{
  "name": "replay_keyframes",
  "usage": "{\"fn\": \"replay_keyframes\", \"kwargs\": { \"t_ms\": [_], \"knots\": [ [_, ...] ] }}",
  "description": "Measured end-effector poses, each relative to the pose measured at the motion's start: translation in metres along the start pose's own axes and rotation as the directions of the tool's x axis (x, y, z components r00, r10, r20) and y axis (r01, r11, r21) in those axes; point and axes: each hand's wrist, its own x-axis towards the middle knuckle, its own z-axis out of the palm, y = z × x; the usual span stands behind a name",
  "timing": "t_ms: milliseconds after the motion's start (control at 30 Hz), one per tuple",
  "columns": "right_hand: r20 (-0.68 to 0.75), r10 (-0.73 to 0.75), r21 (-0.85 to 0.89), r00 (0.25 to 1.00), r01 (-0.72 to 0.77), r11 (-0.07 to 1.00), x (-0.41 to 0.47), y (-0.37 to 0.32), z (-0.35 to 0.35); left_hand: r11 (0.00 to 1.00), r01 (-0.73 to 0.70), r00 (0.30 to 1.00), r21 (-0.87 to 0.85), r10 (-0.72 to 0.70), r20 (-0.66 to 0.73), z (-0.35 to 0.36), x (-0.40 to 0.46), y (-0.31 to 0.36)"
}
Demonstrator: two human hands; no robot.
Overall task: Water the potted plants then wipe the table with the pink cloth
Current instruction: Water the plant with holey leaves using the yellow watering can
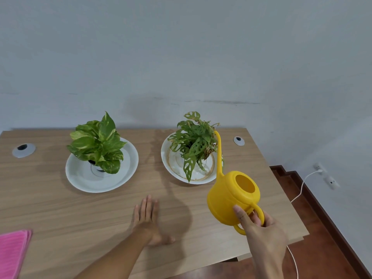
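Note:
My right hand point(259, 228) grips the handle of a yellow watering can point(227, 200), held above the table. Its long spout reaches up into the leaves of the right potted plant point(194, 141), which stands on a white plate point(171, 170). No water stream is visible. The left potted plant point(96, 142) with broad green leaves stands on another white plate point(80, 178). My left hand point(148, 220) lies flat on the wooden table point(60, 208), fingers spread, holding nothing. A folded pink cloth point(12, 252) lies at the near left edge.
Two round cable grommets point(23, 150) point(239, 140) sit in the tabletop near the far corners. The wall stands right behind the table. At the right, the table edge drops to a red-brown floor with a white cable point(300, 195) running to a wall socket.

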Motion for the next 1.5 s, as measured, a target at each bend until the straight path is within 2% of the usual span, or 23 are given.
{"fn": "replay_keyframes", "kwargs": {
  "t_ms": [633, 1200, 1500],
  "knots": [
    [-0.026, 0.022, -0.005, 0.999, -0.022, 1.0, -0.012, 0.01, -0.01, 1.0, 0.012, 1.0, 0.01, -0.013, 0.008, -0.002, -0.002, 0.001],
    [0.038, 0.085, 0.006, 0.996, -0.086, 0.996, -0.03, 0.014, -0.007, 1.0, 0.022, 1.0, 0.0, -0.022, -0.008, 0.002, 0.002, 0.0],
    [0.077, 0.04, 0.008, 0.996, -0.041, 0.999, -0.033, 0.014, 0.0, 0.999, 0.031, 0.999, 0.006, -0.031, 0.007, 0.001, 0.003, 0.001]
  ]
}}
